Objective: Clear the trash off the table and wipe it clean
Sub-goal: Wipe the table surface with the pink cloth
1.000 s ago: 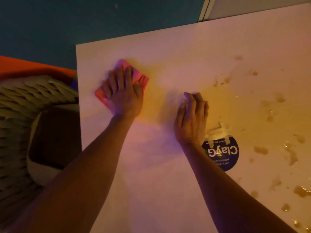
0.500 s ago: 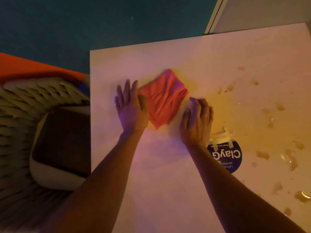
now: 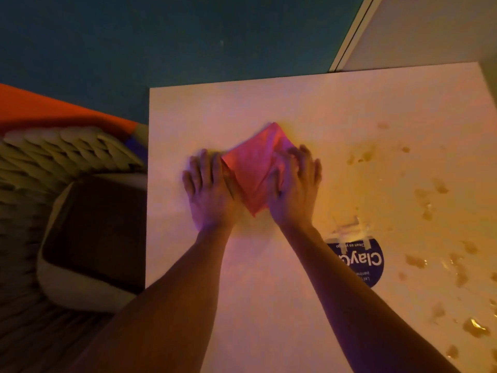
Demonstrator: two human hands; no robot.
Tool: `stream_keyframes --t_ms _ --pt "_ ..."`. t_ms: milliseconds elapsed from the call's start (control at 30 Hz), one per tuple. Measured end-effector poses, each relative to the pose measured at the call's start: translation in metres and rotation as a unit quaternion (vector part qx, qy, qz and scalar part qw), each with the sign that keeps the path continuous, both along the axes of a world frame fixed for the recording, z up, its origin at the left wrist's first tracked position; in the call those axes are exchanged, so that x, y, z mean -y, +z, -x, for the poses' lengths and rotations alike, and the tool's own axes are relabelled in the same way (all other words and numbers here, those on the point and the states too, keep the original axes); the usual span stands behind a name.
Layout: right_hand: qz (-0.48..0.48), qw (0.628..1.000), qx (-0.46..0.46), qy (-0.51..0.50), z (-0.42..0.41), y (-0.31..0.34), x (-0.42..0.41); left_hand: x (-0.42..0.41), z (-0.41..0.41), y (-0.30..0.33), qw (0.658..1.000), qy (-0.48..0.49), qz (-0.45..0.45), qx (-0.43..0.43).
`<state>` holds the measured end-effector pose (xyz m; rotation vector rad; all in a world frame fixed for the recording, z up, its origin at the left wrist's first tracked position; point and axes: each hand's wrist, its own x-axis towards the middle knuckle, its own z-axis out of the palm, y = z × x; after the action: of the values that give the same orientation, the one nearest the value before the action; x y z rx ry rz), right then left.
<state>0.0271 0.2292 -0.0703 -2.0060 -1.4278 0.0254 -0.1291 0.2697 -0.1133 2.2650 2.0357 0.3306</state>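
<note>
A folded pink cloth (image 3: 252,168) lies on the white table (image 3: 269,305) between my two hands. My left hand (image 3: 209,189) lies flat on the table with straight fingers, its thumb side against the cloth's left edge. My right hand (image 3: 294,189) rests on the cloth's right part, fingers bent slightly over its edge. Brownish liquid spills (image 3: 419,262) dot the table's right half.
A round dark blue sticker (image 3: 363,262) with white lettering sits on the table by my right forearm, with clear tape (image 3: 349,226) above it. Left of the table stands a woven chair (image 3: 53,162) with a dark cushion (image 3: 94,232). Dark teal floor lies beyond.
My left hand slid the cloth rightward and came off it. My right hand moved left onto the cloth's right side. The view shifted, so the table sits lower in frame.
</note>
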Motion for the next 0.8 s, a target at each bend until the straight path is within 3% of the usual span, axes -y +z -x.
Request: stream_keyframes --t_ms 133,233,567,800 --pt "0.03 0.988 0.07 0.132 0.019 -0.017 -0.025 0.001 -0.001 0.002 1.0 0.008 -0.014 0.001" --pt "0.048 0.977 0.119 0.171 0.013 -0.03 -0.031 0.001 -0.005 0.005 1.0 0.011 -0.014 0.006" --pt "0.142 0.967 0.175 0.121 -0.032 -0.034 -0.118 0.0 -0.008 0.008 0.999 0.029 -0.019 0.022" --pt "0.124 0.98 0.141 0.06 -0.042 -0.032 -0.041 -0.001 -0.009 0.011 0.999 0.041 -0.031 0.016"
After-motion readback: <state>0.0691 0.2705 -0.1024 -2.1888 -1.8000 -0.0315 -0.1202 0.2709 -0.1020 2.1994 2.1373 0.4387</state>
